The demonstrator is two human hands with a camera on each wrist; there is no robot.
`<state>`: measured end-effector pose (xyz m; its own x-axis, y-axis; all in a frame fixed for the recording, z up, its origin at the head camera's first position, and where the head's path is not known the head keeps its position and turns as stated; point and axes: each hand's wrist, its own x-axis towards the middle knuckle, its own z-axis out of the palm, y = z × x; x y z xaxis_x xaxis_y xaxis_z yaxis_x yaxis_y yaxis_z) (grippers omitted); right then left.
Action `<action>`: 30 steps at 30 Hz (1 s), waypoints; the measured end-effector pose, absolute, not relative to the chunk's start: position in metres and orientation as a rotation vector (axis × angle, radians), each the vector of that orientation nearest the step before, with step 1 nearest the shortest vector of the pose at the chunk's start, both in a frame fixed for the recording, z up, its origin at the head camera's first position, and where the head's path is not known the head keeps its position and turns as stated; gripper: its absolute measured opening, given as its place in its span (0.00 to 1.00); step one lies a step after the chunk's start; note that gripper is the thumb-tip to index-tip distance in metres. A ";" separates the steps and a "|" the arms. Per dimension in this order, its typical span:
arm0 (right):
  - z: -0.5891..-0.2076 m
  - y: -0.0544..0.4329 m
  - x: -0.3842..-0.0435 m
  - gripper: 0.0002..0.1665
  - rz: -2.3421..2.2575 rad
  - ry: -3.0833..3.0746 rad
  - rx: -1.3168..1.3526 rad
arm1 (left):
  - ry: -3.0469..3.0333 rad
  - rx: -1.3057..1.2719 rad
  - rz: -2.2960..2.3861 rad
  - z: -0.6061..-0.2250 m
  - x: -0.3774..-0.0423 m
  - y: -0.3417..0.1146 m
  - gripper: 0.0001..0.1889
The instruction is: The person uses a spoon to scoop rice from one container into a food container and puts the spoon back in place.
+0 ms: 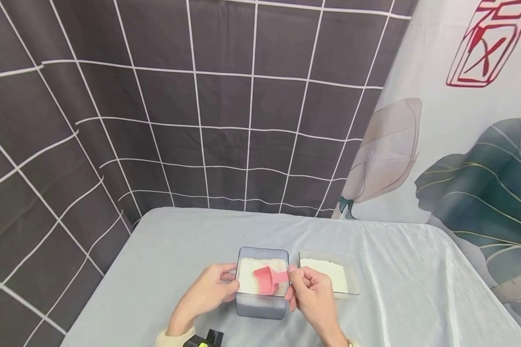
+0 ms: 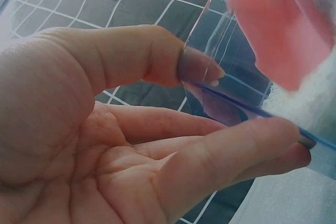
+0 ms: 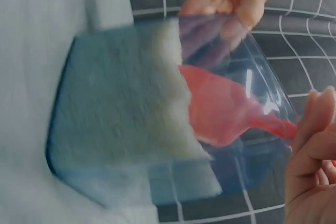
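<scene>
My right hand point(image 1: 314, 294) pinches the handle of a pink scoop point(image 1: 266, 280) between thumb and fingers. The scoop's bowl is inside a clear bluish container point(image 1: 260, 308), just over the white rice-like grains point(image 1: 247, 274) that partly fill it. At the container's left side, my left hand point(image 1: 212, 289) holds the wall near the rim, thumb and fingers against it. In the right wrist view, the left fingertips point(image 3: 226, 38) show through the clear plastic, and the scoop bowl point(image 3: 215, 108) lies close to the uneven surface of the grains.
To the right of the container, partly behind my right hand, stands a shallow clear tray point(image 1: 351, 274) holding white grains or powder point(image 1: 330, 272). A pale cloth point(image 1: 191, 231) covers the table. Dark gridded curtain point(image 1: 226, 106) hangs behind it, with a patterned curtain point(image 1: 443, 135) on the right.
</scene>
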<state>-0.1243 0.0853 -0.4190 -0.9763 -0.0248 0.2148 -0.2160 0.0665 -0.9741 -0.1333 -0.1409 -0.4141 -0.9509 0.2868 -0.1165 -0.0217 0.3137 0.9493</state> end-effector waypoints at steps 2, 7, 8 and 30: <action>-0.427 0.086 -0.129 0.21 2.124 -2.214 0.272 | 2.327 0.242 1.676 -0.413 -0.134 -0.141 0.30; -0.431 0.088 -0.132 0.24 2.292 -2.231 0.267 | 2.330 0.247 1.670 -0.412 -0.133 -0.141 0.30; -0.431 0.089 -0.132 0.25 2.313 -2.236 0.249 | 2.329 0.247 1.670 -0.412 -0.133 -0.141 0.30; -0.429 0.103 -0.140 0.19 2.951 -1.830 0.229 | 2.345 0.250 1.677 -0.413 -0.132 -0.139 0.30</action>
